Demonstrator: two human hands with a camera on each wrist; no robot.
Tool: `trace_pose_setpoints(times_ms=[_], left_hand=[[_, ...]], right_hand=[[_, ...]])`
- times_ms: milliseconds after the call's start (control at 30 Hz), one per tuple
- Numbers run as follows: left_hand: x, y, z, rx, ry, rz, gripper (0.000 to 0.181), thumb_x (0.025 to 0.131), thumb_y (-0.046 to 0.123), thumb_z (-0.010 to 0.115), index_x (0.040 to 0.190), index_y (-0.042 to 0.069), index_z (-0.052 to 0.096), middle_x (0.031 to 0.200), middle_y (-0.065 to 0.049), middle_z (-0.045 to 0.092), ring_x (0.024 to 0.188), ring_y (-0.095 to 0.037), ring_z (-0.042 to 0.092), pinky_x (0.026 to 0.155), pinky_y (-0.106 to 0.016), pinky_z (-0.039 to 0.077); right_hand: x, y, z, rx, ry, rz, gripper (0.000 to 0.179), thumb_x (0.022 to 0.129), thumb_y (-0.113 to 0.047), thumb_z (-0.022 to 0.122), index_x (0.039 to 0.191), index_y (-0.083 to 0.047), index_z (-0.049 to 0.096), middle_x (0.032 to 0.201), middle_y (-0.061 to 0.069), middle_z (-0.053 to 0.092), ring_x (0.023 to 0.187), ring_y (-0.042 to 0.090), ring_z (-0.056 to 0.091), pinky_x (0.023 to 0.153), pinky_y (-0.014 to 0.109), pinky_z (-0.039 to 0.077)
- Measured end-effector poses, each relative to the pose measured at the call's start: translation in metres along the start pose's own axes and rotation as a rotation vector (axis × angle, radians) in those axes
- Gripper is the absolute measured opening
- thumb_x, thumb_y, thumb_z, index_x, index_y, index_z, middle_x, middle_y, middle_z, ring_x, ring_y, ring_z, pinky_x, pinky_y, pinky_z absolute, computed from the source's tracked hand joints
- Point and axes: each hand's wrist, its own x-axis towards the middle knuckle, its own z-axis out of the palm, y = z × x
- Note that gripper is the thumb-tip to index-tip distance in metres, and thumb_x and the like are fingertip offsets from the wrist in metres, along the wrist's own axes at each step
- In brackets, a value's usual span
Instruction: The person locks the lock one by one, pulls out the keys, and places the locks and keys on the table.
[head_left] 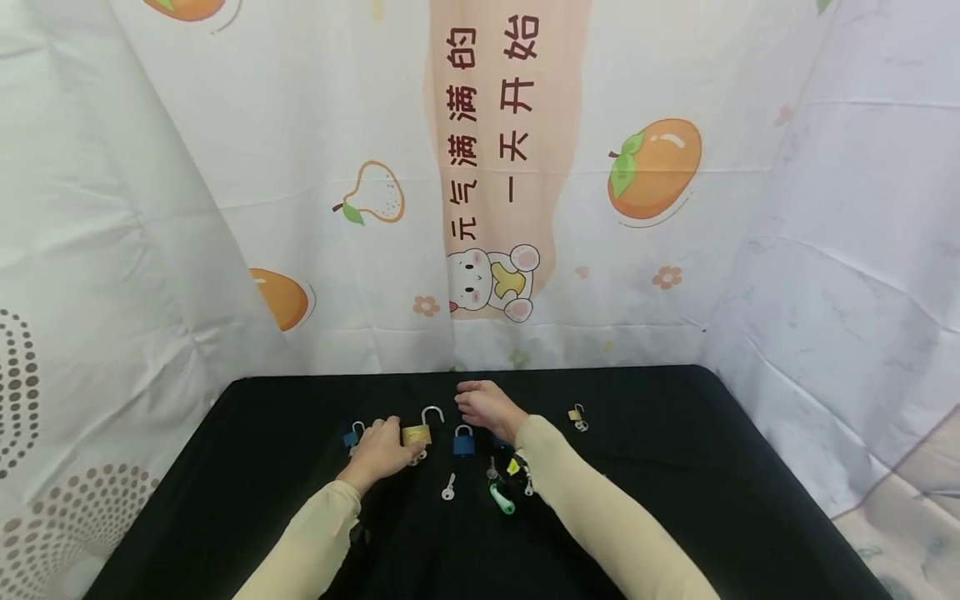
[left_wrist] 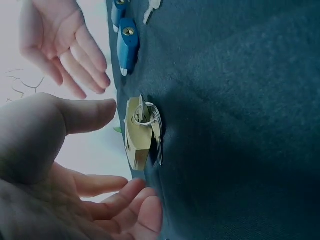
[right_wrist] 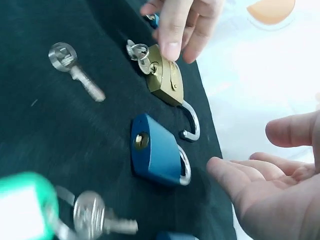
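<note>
A brass padlock (head_left: 417,434) lies with its shackle swung open and keys on a ring (left_wrist: 146,120) in its keyhole. My left hand (head_left: 381,452) is at its left side, thumb and fingers spread apart around it, fingertips close to the body in the right wrist view. Just right of it lies a blue padlock (right_wrist: 159,151) with its shackle closed and its keyhole bare. Over the far side of that padlock my right hand (head_left: 489,407) hovers with fingers extended and holds nothing.
A small blue padlock (head_left: 350,438) lies left, a small brass one (head_left: 575,414) with keys far right. Nearer me are a loose key (head_left: 448,487), a green-tagged key (head_left: 501,500) and a yellow tag (head_left: 513,467). Another blue padlock (left_wrist: 118,11) is partly hidden. Black cloth covers the table.
</note>
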Motion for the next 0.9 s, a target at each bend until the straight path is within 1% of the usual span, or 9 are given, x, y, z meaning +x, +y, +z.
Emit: trace_pose_setpoints(times_ms=[133,233,333,433,567,667,800,900], left_hand=[[0.002,-0.001,0.001,-0.041,-0.072,-0.059,0.049,0.09,0.035,0.075,0.108,-0.009,0.06,0.088,-0.014,0.058,0.074,-0.027,0.057,0.066,-0.042,0.05],[0.005,-0.002,0.003,-0.064,-0.112,-0.089,0.047,0.09,0.036,0.074,0.104,-0.006,0.061,0.086,-0.012,0.056,0.073,-0.026,0.056,0.065,-0.04,0.048],[0.008,-0.001,0.003,-0.067,-0.123,-0.104,0.045,0.09,0.036,0.074,0.103,-0.006,0.062,0.086,-0.012,0.057,0.073,-0.027,0.056,0.064,-0.04,0.048],[0.012,0.0,0.002,-0.058,-0.133,-0.137,0.045,0.09,0.037,0.075,0.103,-0.005,0.062,0.085,-0.011,0.059,0.073,-0.027,0.057,0.065,-0.041,0.049],[0.015,0.001,0.0,-0.025,-0.156,-0.165,0.048,0.09,0.04,0.075,0.105,-0.004,0.062,0.086,-0.011,0.058,0.075,-0.027,0.056,0.067,-0.041,0.047],[0.016,0.002,-0.001,-0.013,-0.168,-0.167,0.05,0.09,0.042,0.074,0.105,-0.004,0.061,0.086,-0.011,0.058,0.076,-0.027,0.056,0.067,-0.042,0.047],[0.018,0.004,-0.003,-0.024,-0.177,-0.172,0.05,0.09,0.041,0.075,0.105,-0.004,0.061,0.086,-0.011,0.058,0.076,-0.027,0.056,0.068,-0.042,0.048],[0.019,0.004,-0.003,-0.041,-0.178,-0.167,0.05,0.089,0.04,0.076,0.104,-0.005,0.061,0.085,-0.011,0.059,0.075,-0.027,0.056,0.068,-0.042,0.048]], right_hand=[[0.012,0.007,0.014,0.006,0.054,-0.004,0.047,0.101,-0.004,0.054,0.147,0.004,0.047,0.148,0.025,0.047,0.134,0.039,0.05,0.106,0.047,0.044],[0.015,0.01,0.021,-0.005,0.08,0.002,0.044,0.101,-0.005,0.055,0.144,0.002,0.05,0.144,0.023,0.052,0.129,0.038,0.055,0.104,0.048,0.046],[0.017,0.011,0.024,-0.009,0.096,0.016,0.044,0.1,-0.005,0.056,0.143,0.002,0.051,0.142,0.022,0.053,0.126,0.038,0.057,0.103,0.048,0.046],[0.019,0.011,0.025,-0.007,0.103,0.026,0.044,0.1,-0.005,0.055,0.143,0.002,0.051,0.143,0.023,0.052,0.125,0.038,0.057,0.104,0.048,0.046],[0.024,0.013,0.027,0.005,0.116,0.031,0.042,0.1,-0.004,0.055,0.141,0.004,0.052,0.143,0.023,0.051,0.126,0.038,0.056,0.105,0.047,0.045],[0.027,0.015,0.03,0.003,0.136,0.028,0.04,0.1,-0.003,0.055,0.139,0.005,0.053,0.14,0.022,0.054,0.124,0.036,0.058,0.104,0.046,0.046],[0.028,0.015,0.033,-0.047,0.158,0.022,0.038,0.1,-0.003,0.055,0.136,0.006,0.055,0.134,0.021,0.058,0.121,0.035,0.06,0.103,0.044,0.047],[0.028,0.013,0.033,-0.102,0.157,0.023,0.038,0.1,-0.006,0.057,0.136,0.005,0.056,0.131,0.019,0.06,0.119,0.033,0.06,0.102,0.044,0.048]])
